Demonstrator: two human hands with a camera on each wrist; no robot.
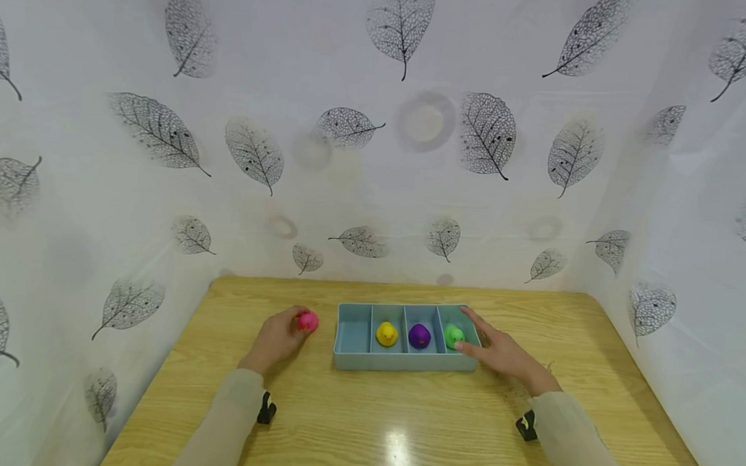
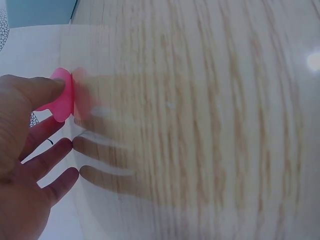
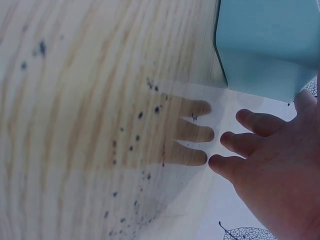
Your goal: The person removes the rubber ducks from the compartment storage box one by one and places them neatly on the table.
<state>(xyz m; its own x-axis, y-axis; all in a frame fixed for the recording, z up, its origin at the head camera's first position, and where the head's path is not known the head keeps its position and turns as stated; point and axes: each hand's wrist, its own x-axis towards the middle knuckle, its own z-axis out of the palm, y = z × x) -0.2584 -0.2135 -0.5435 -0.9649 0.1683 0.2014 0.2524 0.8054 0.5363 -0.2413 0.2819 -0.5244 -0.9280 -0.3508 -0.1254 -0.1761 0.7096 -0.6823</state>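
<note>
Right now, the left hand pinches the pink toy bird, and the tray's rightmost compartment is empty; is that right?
Not quite: in the head view, the empty compartment of the tray is the leftmost; the rightmost compartment holds the green toy bird. The left hand pinches the pink toy bird.

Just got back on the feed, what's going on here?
A person is working with both bare hands at a wooden table. The left hand pinches a pink toy left of the tray. The right hand is spread at the tray's right end, its thumb by the green toy; whether they touch is unclear. From the left, the yellow toy, purple toy and green toy sit in compartments two, three and four.
</note>
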